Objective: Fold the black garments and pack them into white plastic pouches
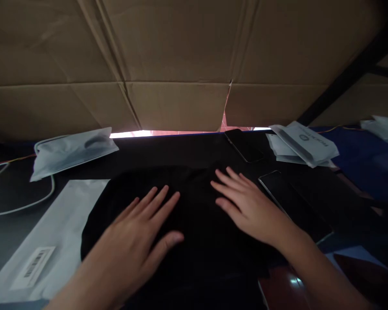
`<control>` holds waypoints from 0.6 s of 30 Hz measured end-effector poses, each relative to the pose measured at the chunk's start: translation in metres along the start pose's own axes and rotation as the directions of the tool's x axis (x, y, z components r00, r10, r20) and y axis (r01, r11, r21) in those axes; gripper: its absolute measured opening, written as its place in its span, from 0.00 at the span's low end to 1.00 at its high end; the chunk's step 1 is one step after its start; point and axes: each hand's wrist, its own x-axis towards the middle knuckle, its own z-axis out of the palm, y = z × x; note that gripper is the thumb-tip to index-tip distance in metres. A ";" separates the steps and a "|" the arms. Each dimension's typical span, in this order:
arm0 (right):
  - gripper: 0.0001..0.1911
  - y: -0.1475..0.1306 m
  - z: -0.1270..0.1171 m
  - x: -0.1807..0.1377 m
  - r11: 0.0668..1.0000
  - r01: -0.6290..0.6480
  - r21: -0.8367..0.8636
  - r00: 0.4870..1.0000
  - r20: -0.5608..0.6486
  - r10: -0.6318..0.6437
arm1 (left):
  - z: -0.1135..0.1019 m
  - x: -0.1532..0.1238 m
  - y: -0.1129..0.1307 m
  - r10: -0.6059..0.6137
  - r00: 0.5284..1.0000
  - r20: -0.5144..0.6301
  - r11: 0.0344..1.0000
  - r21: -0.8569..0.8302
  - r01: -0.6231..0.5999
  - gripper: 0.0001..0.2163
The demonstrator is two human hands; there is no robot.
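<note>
A folded black garment (197,224) lies in front of me on a dark table top. My left hand (139,237) rests flat on its left half, fingers stretched out and slightly apart. My right hand (245,202) lies flat on its right half, fingers spread and pointing up-left. Neither hand holds anything. A translucent white plastic bag with a barcode label (45,254) lies partly under the garment's left edge.
A cardboard wall (181,64) closes off the far side. A grey plastic bag (71,150) and a white cable (19,202) lie at the left. A dark phone (244,144) and a dark flat device (287,198) lie right of my hand. White packets (304,144) are stacked far right.
</note>
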 end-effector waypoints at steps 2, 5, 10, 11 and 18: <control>0.24 0.008 -0.006 0.017 0.998 -0.065 -0.010 0.988 -0.139 0.063 | -0.015 0.023 -0.016 -0.111 0.994 -0.006 0.993 0.035 0.111 0.27; 0.21 0.019 -0.006 0.045 0.987 -0.158 -0.039 0.963 -0.225 0.145 | -0.025 0.065 -0.044 -0.207 0.977 -0.048 0.968 0.136 0.212 0.25; 0.02 0.025 -0.012 0.060 0.993 -0.118 -0.029 0.968 -0.228 0.108 | -0.030 0.087 -0.065 -0.126 0.992 0.024 0.978 0.171 0.121 0.13; 0.01 0.025 -0.016 0.054 0.995 -0.100 -0.021 0.963 -0.254 0.091 | -0.033 0.080 -0.063 -0.123 0.992 0.000 0.977 0.178 0.121 0.14; 0.11 0.030 -0.028 -0.043 0.997 -0.038 0.070 0.995 -0.085 0.044 | -0.028 -0.019 -0.043 -0.090 0.994 -0.059 0.995 0.027 0.092 0.22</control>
